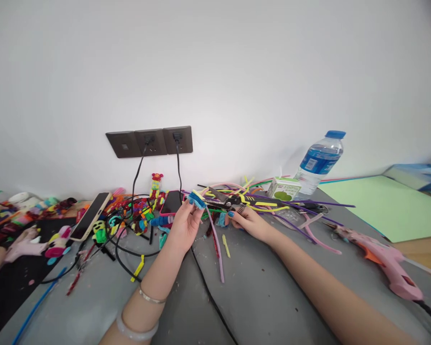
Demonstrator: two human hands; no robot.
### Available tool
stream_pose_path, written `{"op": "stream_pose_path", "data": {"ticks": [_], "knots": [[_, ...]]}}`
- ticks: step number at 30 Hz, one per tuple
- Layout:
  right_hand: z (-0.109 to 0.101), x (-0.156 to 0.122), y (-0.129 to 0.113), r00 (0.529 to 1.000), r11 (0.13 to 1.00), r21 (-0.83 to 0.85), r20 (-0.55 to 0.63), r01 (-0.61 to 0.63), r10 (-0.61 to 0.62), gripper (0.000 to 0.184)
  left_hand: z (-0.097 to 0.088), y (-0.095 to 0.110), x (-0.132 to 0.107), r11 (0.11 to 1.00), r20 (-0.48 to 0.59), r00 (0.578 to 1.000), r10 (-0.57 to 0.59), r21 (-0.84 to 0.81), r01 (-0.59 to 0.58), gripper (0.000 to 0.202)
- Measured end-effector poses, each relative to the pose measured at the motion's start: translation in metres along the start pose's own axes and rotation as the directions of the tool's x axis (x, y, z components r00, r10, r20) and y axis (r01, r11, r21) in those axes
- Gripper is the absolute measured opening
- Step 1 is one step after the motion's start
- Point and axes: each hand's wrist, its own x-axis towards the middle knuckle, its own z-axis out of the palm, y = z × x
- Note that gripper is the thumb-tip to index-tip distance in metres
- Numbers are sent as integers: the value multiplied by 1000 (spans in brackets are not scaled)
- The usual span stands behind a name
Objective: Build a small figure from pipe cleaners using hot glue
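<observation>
My left hand [185, 225] is raised off the grey table [273, 297], its fingertips pinched on a small blue and yellow pipe-cleaner piece [197, 199] with a pale purple stem hanging down. My right hand [249, 221] lies on the table, fingers curled round the handles of black and yellow scissors [237, 201], whose blades point left toward the blue piece. Loose pipe cleaners [273, 203] in purple, yellow and pink lie just beyond both hands.
A pink glue gun [384, 261] lies at the right. A water bottle [318, 163] and small green carton [283, 188] stand near the wall. Phones [90, 215], cables and colourful craft figures [136, 213] crowd the left. Wall sockets [151, 142] sit above. Green paper [384, 203] lies far right.
</observation>
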Motion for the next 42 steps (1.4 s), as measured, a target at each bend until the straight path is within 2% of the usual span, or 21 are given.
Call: {"op": "stream_pose_path", "data": {"ticks": [6,15,24,29,35,42], "knots": [[1,-2,2,1000,1000,-15,-19,-4,4,67,3,1,-1,1000,-27,1000,5,9,-5,28],[1,1,6,1000,1000,-27,-12,5,-5,71,12,5,-7,999,-56,998,-1,43,3,32],[1,1,8,1000,999,-35,-9,-21,20,72,4,2,-2,999,-30,1000,4,49,-2,28],[1,2,6,1000,999,-38,-10,-26,26,71,1,1,0,999,-20,1000,7,38,-6,34],[0,4,1,999,1000,0,34,-21,21,72,1,1,1,1000,-44,999,8,20,-7,25],[1,3,4,999,999,-5,13,-49,49,71,-1,1,1,999,-30,999,18,40,-16,21]]}}
